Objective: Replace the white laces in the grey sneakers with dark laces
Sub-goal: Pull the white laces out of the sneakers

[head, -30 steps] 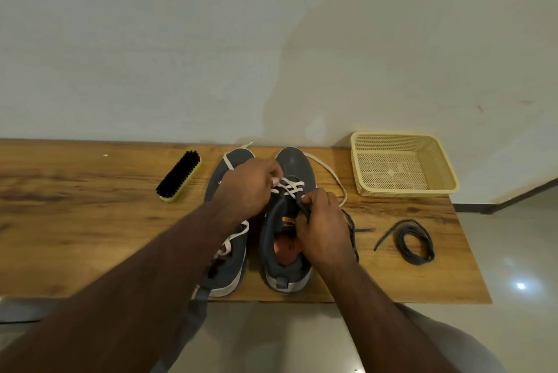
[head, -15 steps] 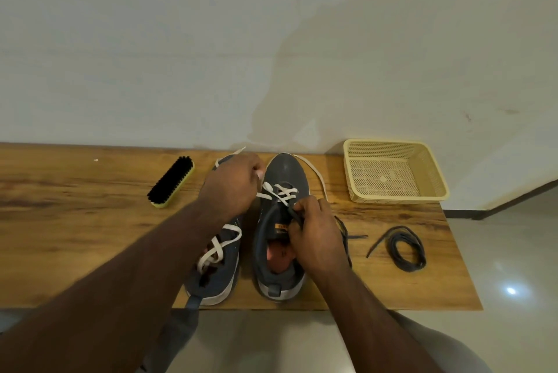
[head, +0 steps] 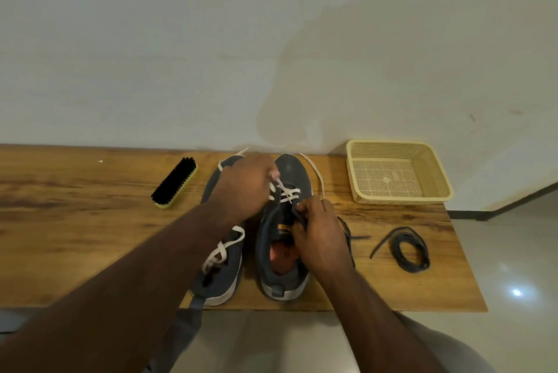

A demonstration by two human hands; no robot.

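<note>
Sneakers, two of them, grey, sit side by side at the centre of the frame on the wooden table point(head: 75, 236), toes toward the wall. My left forearm crosses the left sneaker point(head: 223, 273) and hides most of it; only its heel half and a few crossings of white lace show. The right sneaker point(head: 283, 251) is open to view, with its white lace point(head: 287, 193) left only in the front holes (one loose end trails off to the right of the toe).

My left hand point(head: 244, 188) pinches that white lace near the toe, fingers curled round it. My right hand point(head: 320, 236) is closed on a dark lace point(head: 347, 233) at the tongue; my fingers cover just where it enters the shoe, so I cannot tell which hole.

A second dark lace point(head: 410, 248) lies coiled at the right of the frame, well apart from the shoes. One brush point(head: 175, 182) lies left of the shoes, one yellow basket point(head: 395, 170) sits upper right against the wall. Both heels stand close to the near edge of the table, and bare wood stretches away to the left.
</note>
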